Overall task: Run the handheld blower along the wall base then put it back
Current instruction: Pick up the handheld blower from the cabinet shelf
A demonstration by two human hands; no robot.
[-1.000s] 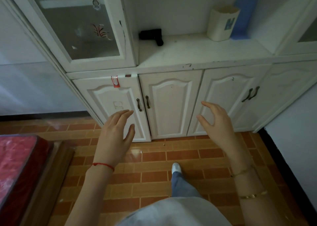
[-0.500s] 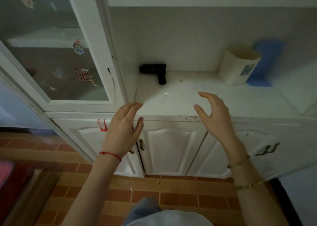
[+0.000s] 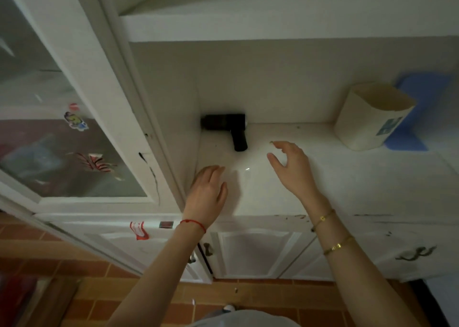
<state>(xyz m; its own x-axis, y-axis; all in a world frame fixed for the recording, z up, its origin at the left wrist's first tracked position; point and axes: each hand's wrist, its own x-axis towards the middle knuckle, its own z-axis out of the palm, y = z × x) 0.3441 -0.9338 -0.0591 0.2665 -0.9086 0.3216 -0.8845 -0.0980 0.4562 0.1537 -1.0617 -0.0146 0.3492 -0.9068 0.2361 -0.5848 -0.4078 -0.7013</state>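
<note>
Up on the white cabinet ledge (image 3: 347, 177), the black handheld blower (image 3: 227, 127) lies in the back left corner (handle pointing forward). Just in front of the blower, the right hand (image 3: 291, 165) hovers with fingers spread and loosely curved, holding nothing. Further forward and left of the blower, the left hand (image 3: 208, 192) is relaxed, fingers nearly straight, empty.

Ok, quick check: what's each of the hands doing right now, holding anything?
Left hand: open, holding nothing, over the counter.
Right hand: open, fingers loosely curved, empty, short of the blower.
</note>
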